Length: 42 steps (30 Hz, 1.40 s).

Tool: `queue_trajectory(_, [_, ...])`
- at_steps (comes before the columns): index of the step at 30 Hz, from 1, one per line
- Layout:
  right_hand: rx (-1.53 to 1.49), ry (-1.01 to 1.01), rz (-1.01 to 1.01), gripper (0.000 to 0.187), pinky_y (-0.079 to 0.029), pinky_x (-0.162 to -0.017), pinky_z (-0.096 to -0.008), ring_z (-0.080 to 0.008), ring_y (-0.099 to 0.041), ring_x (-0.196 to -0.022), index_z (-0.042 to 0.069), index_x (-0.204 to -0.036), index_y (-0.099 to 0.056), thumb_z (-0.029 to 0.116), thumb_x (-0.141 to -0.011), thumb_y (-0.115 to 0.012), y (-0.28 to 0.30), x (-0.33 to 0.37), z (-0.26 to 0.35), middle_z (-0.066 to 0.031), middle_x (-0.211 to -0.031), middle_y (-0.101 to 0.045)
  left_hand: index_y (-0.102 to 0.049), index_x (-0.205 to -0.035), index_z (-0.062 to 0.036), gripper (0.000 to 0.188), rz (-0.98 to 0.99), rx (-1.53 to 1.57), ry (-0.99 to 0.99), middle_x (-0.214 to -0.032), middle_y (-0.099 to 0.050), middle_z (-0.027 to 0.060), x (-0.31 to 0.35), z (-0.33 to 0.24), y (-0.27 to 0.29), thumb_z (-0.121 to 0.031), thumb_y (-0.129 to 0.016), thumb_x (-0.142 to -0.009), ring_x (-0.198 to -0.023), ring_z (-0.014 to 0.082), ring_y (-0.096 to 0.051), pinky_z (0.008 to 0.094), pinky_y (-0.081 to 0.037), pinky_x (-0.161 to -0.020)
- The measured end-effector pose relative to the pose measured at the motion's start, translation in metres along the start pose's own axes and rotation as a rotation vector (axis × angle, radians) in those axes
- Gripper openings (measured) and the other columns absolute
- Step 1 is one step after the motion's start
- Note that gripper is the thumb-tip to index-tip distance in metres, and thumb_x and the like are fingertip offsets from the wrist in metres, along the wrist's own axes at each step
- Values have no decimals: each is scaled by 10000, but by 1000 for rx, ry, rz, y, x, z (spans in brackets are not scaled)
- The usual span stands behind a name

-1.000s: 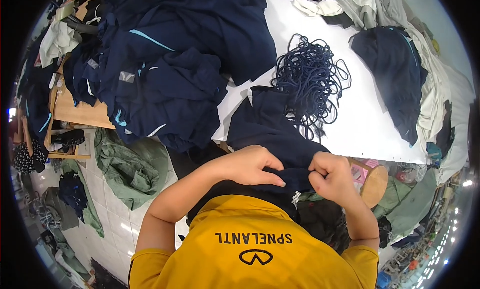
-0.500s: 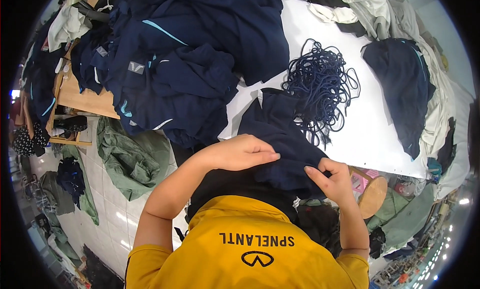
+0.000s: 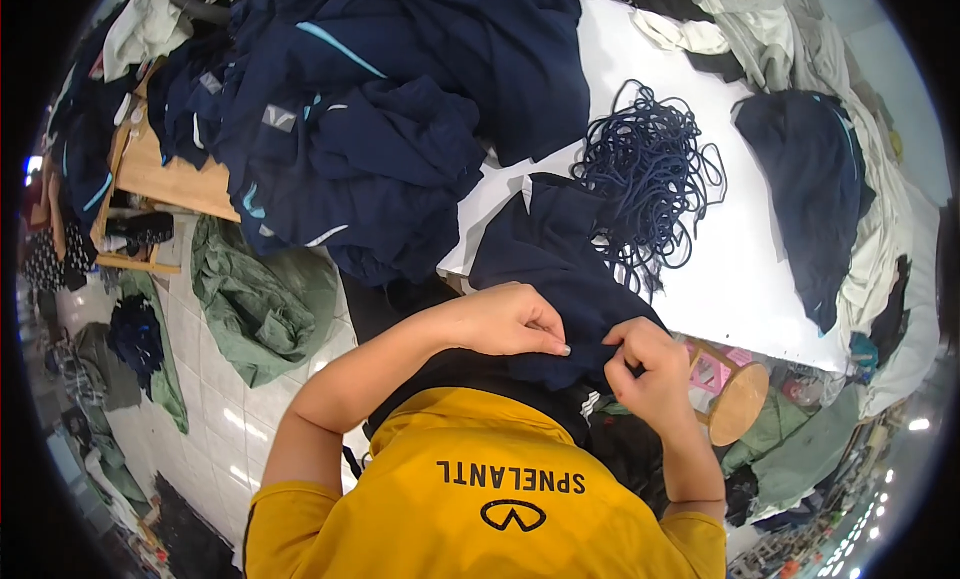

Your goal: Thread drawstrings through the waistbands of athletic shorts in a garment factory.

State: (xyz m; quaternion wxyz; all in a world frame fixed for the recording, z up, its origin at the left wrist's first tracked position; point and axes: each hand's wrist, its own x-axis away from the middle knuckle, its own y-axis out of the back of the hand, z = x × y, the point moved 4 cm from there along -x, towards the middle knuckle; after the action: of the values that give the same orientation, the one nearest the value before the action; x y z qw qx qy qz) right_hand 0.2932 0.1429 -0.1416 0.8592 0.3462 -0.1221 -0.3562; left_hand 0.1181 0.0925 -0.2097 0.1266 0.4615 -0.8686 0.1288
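Since the earlier frame, both hands have changed pose: the left hand (image 3: 510,319) has drawn its straightened fingers in, and the right hand (image 3: 648,367) has curled its own more tightly. Largest is the white table (image 3: 735,269), slanting away from its near edge. A heap of navy garments (image 3: 400,179) covers its left side. One navy cloth piece (image 3: 560,244) lies across the near edge and drapes down to the lap, under both hands. Near the right edge lies a navy panel with light-blue trim (image 3: 805,179). Between them, touching the cloth piece, sits a tangle of navy cord (image 3: 650,174). Left elbow is bent outward, its forearm slanting across to the cloth; thumb and bent fingers nearly meet. Right forearm rises more steeply, hand turned inward, a small gap between thumb and forefinger. Whether either pinches a fold, I cannot tell.
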Motion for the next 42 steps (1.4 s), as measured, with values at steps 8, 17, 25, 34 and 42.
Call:
queue_trajectory(8, [60,-69,9,226,-453,-486,-298,-220,-593,-521,75,-858,-597,-63,-685,-549,-18,-4,10,-49,-664,-621,-681,-845,-10,222,33,-146,-14,-606,-596,64,-12,-6,-8,-231,-662,-855,-526,127,-501,289,-385,-526])
queue_trajectory(17, [-198,-250,52,134,-379,-485,-255,-140,-498,-487,17,-752,-574,-49,-725,-460,-37,19,-34,-73,-590,-537,-638,-846,3,378,126,-38,153,-698,-519,-37,3,23,11,-357,-569,-939,-672,52,-417,251,-389,-642])
queue_trajectory(25, [-210,-276,100,185,-353,-543,-244,-118,-438,-570,-8,-708,-523,84,-759,-676,-26,18,-33,-43,-619,-487,-543,-727,-24,382,69,180,51,-667,-418,-55,16,33,11,-329,-545,-957,-646,52,-368,249,-340,-599])
queue_trajectory(34, [-184,-171,-33,161,-392,-540,-257,-176,-508,-583,5,-619,-487,-27,-665,-638,-14,15,-20,-69,-721,-535,-606,-663,-19,406,27,-116,27,-511,-384,-20,3,13,-3,-349,-619,-899,-497,78,-326,277,-285,-485])
queue_trajectory(42, [249,-73,-90,136,-418,-473,-298,-222,-532,-518,41,-613,-507,-1,-638,-634,-11,15,4,-27,-749,-556,-607,-655,-26,412,68,-172,53,-494,-372,-13,-11,11,-12,-362,-619,-894,-484,90,-317,282,-283,-478])
